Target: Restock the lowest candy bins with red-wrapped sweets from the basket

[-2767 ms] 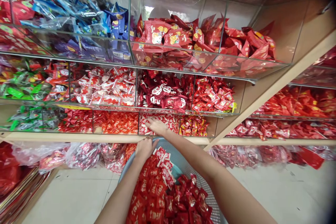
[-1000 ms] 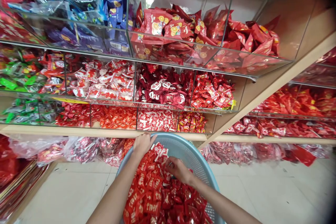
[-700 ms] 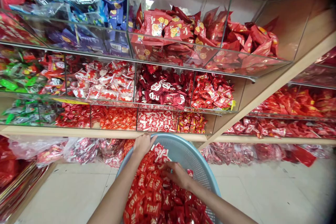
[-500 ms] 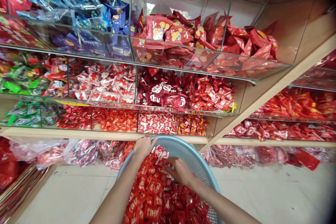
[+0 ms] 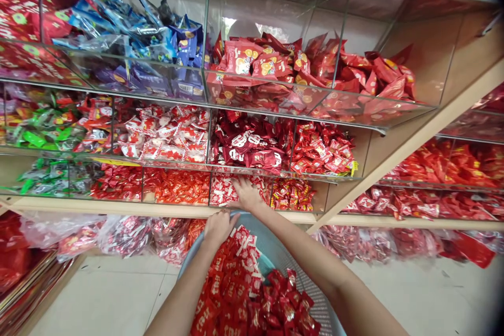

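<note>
Fingers of the right hand [image 5: 251, 197], loosely parted with no hold discernible, lie over small red-and-white wrapped sweets [image 5: 222, 192] on the pale wooden bottom shelf [image 5: 118, 207], while the left hand [image 5: 218, 228] grips a light-blue perforated plastic basket [image 5: 268, 247], apparently steadying it.

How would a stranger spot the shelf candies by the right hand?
Start with the candy shelves and drop to their lowest row. Look just beyond the far rim of the blue basket, below the maroon packets. The red-and-white candies there stand out between orange-red ones on the left and red-and-yellow ones on the right.
</note>
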`<state>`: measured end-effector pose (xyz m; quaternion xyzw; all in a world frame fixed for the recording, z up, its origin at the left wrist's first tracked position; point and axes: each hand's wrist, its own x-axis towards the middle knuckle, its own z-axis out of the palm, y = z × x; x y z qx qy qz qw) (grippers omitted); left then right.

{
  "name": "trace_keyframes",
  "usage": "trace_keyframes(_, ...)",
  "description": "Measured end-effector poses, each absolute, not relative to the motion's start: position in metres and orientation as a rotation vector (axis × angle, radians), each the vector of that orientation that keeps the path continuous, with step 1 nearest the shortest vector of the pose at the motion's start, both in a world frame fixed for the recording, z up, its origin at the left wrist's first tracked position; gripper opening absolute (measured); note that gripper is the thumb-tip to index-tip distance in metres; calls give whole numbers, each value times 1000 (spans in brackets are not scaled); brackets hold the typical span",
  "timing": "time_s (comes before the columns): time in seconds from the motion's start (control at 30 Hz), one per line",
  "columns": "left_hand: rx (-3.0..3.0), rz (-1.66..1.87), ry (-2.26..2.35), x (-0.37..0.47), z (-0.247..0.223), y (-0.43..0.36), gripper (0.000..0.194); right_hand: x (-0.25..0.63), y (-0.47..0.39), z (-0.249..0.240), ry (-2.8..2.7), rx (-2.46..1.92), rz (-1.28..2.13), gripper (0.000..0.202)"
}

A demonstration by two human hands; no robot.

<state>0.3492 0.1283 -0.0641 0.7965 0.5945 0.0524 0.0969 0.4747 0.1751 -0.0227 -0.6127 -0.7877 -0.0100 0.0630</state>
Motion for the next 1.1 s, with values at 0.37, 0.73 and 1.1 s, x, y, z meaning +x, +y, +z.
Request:
trace_keyframes(0.37, 2363, 175, 1761, 348, -70, 130, 65, 479, 192, -31, -2554, -1896, -208, 60)
trace_keyframes(0.73, 2375, 175, 1770, 349, -67, 129, 63, 477, 186, -34, -2591, -1722, -370, 44)
trace_keyframes(1.1, 2367, 146, 1766, 349, -68, 130, 64, 476, 187, -47, -2600, -1709, -193, 37)
